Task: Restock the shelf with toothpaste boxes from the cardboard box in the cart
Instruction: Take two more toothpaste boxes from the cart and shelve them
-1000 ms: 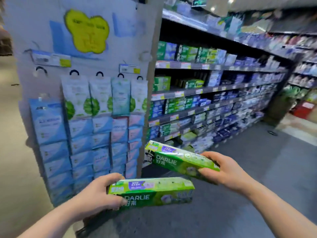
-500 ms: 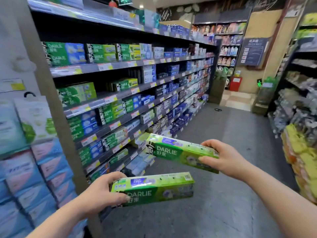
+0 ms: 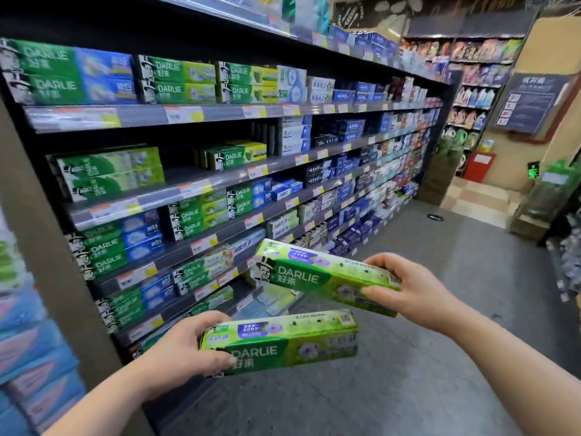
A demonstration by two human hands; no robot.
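Note:
My left hand grips the left end of a green Darlie toothpaste box, held level low in the view. My right hand grips the right end of a second green toothpaste box, tilted with its left end higher and pointing at the shelving. The shelf unit fills the left and centre, stocked with rows of green and blue toothpaste boxes. Matching light-green boxes lie on the second shelf at the left, with a dark gap beside them. The cart and cardboard box are out of view.
Hanging blue and pink packs cover the end panel at the far left. The grey aisle floor runs ahead to the right. More shelving and a dark sign stand at the aisle's far end; goods line the right edge.
The view has swung right from the end panel with hanging packs to face the toothpaste shelves. Both hands keep their boxes and have moved closer to the shelving.

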